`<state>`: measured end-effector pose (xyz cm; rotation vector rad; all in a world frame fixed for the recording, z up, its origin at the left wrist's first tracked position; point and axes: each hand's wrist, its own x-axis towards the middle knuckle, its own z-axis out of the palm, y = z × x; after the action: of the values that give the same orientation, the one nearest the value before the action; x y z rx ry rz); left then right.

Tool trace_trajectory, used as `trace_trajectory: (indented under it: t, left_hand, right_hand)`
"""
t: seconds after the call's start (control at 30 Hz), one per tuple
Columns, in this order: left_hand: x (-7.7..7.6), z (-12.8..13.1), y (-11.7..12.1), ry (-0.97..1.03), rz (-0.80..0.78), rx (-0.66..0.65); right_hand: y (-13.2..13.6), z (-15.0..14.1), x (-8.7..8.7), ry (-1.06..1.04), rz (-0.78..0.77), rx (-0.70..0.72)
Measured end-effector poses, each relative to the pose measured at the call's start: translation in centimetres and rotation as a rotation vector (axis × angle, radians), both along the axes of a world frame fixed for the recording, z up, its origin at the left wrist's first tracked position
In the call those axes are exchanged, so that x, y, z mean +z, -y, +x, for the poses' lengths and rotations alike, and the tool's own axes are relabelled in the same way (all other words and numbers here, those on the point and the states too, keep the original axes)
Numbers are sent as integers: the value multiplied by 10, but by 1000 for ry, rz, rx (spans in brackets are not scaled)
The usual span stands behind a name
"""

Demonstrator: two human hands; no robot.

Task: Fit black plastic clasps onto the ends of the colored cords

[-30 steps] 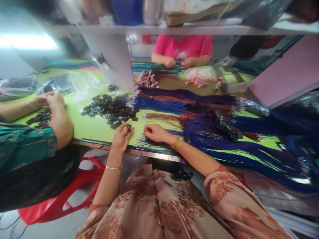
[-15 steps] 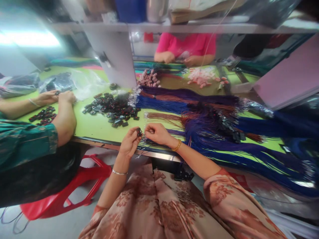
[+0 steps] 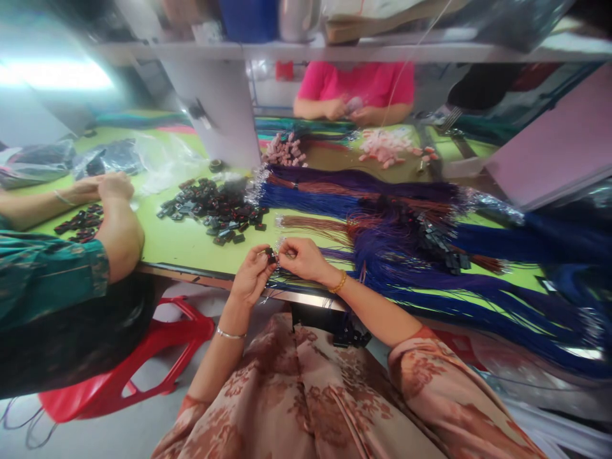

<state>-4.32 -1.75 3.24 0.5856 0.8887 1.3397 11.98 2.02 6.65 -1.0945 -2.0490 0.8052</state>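
- Left hand (image 3: 251, 277) has thumb and fingers closed on a small black connector housing (image 3: 271, 255), held just above the front edge of the green tabletop (image 3: 176, 245); the fingers cover part of the housing, and its openings are too small to read.
- Right hand (image 3: 305, 260) faces it, thumb and fingertips together beside the housing; whatever thin piece lies between them is too fine to make out.
- Beneath and beyond the right hand, purple wires (image 3: 337, 255) run to the right, their near ends partly covered by it.
- Brown wires (image 3: 310, 223) lie just beyond, disappearing under the tangled blue and purple bundle (image 3: 377, 245), where single strands cannot be told apart.
- Black housings on the wires (image 3: 452, 258) overlap at the right; another dark cluster (image 3: 351, 336) hangs below the table's front edge.
- A pile of black housings (image 3: 215, 207) sits beyond the left hand, with a strip of green surface between them.
- At the left, a co-worker's hands (image 3: 112, 186) meet near a smaller housing pile (image 3: 82, 223), which the forearm partly hides; the green sleeve (image 3: 52, 274) is cut off by the frame.
- Across the table, the shelf (image 3: 335, 52) cuts off a person in pink (image 3: 356, 86); what those hands hold is blurred.
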Motion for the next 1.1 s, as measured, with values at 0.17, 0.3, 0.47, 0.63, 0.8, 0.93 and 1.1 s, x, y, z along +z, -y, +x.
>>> trace_trajectory:
  t: [0.17, 0.3, 0.47, 0.63, 0.8, 0.93, 1.1]
  left_hand:
    - [-1, 5, 2, -93, 61, 65]
    - [-5, 10, 3, -144, 51, 101]
    - [-9, 11, 1, -135, 7, 141]
    - [-12, 15, 4, -214, 44, 179]
    - [-13, 11, 8, -223, 31, 128]
    - [-12, 3, 8, -216, 16, 117]
    - [-10, 4, 7, -208, 4, 100]
  right_hand:
    - [0, -3, -6, -21, -37, 2]
    - [-1, -4, -12, -7, -31, 5]
    - [-3, -2, -9, 45, -8, 94]
    - [3, -5, -9, 184, 44, 58]
    - [-19, 12, -3, 200, 33, 165]
    - [-49, 41, -6, 362, 22, 3]
    - [-55, 56, -21, 636, -40, -9]
